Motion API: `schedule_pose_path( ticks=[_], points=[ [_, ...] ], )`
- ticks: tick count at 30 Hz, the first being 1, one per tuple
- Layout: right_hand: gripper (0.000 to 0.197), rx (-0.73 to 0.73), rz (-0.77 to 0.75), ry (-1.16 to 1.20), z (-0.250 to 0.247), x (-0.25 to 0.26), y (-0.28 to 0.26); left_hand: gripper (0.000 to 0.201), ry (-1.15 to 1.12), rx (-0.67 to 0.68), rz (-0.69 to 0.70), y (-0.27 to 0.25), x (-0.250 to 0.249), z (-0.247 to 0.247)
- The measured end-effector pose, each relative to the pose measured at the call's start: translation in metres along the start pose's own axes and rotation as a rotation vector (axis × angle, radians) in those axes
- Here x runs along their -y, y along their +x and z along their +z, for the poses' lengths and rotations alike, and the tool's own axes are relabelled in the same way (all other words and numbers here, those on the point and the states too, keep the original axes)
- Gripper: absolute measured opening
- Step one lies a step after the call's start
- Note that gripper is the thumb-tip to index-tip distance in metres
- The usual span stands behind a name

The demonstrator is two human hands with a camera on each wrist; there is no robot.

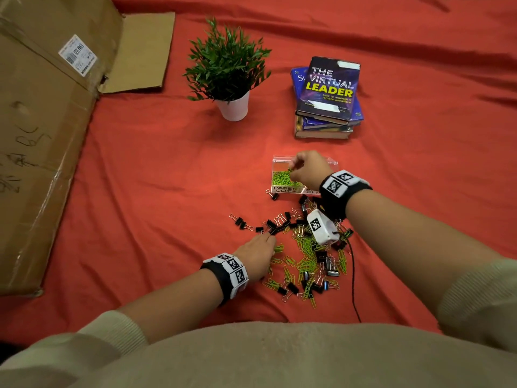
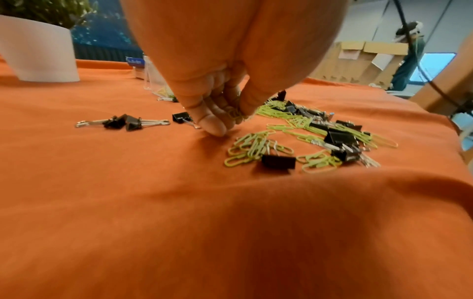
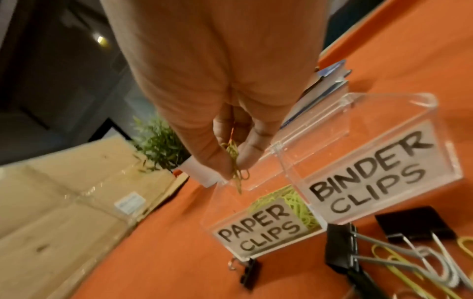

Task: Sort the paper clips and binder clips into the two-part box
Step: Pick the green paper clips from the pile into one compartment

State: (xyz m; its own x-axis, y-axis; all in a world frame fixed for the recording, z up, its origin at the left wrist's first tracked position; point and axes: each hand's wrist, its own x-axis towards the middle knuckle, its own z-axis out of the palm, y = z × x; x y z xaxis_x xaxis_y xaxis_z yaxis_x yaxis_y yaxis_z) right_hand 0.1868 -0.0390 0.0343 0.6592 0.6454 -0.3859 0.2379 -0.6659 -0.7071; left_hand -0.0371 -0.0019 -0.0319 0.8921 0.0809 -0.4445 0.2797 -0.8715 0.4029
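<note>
Our right hand (image 1: pixel 309 166), right of centre in the head view, hangs over the clear plastic two-part box (image 1: pixel 333 163), its thumb and fingers (image 3: pixel 249 153) pinching a small bunch of lime-green wire paper clips (image 3: pixel 236 168) above the left compartment labelled "PAPER CLIPS". That compartment already holds a bed of green clips (image 1: pixel 281 177); we can see nothing inside the part labelled "BINDER CLIPS" (image 3: pixel 368 182).

Below the box, at lower centre, a mixed heap of green paper clips and black binder clips with silver wire handles (image 1: pixel 307 256) lies on the red cloth-covered worktop (image 1: pixel 156 169). Our left hand (image 1: pixel 256 254) rests at the heap's left edge, fingers (image 2: pixel 212 123) curled down and nipping a green clip (image 2: pixel 234 116) against the thumb.

In the upper half stand a green plant in a white pot (image 1: pixel 228 71), a stack of books (image 1: pixel 327 99) and, at far left, a flattened brown cardboard box (image 1: pixel 47 121).
</note>
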Motion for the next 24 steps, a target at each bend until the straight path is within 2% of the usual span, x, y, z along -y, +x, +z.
schedule_pose_path(
  ticks=[3, 7, 10, 13, 15, 18, 21, 24],
  points=[
    [0.021, -0.059, -0.045, -0.182, 0.012, -0.003, 0.015, 0.011, -0.067, -0.051, -0.027, 0.005, 0.001, -0.015],
    [0.031, -0.025, -0.15, -0.326, 0.016, -0.012, 0.011, 0.012, -0.139, -0.087, -0.071, 0.024, 0.005, -0.047],
    [0.028, -0.093, -0.21, -0.302, 0.011, -0.02, -0.006, 0.019, -0.12, -0.128, -0.058, 0.049, 0.006, -0.076],
    [0.019, -0.112, -0.196, -0.211, 0.009, -0.033, -0.029, 0.023, -0.05, -0.154, -0.068, 0.08, 0.002, -0.104],
    [0.016, -0.037, -0.179, -0.202, 0.013, -0.044, -0.049, 0.033, 0.044, -0.138, -0.087, 0.098, -0.004, -0.117],
    [0.017, 0.154, -0.16, -0.279, 0.024, -0.057, -0.077, 0.041, 0.178, -0.086, -0.12, 0.117, -0.012, -0.123],
    [0.017, 0.29, -0.193, -0.359, 0.038, -0.066, -0.096, 0.04, 0.194, -0.063, -0.154, 0.125, -0.011, -0.118],
    [0.018, 0.348, -0.211, -0.388, 0.054, -0.069, -0.106, 0.032, 0.125, -0.157, -0.136, 0.112, -0.011, -0.113]
  ],
)
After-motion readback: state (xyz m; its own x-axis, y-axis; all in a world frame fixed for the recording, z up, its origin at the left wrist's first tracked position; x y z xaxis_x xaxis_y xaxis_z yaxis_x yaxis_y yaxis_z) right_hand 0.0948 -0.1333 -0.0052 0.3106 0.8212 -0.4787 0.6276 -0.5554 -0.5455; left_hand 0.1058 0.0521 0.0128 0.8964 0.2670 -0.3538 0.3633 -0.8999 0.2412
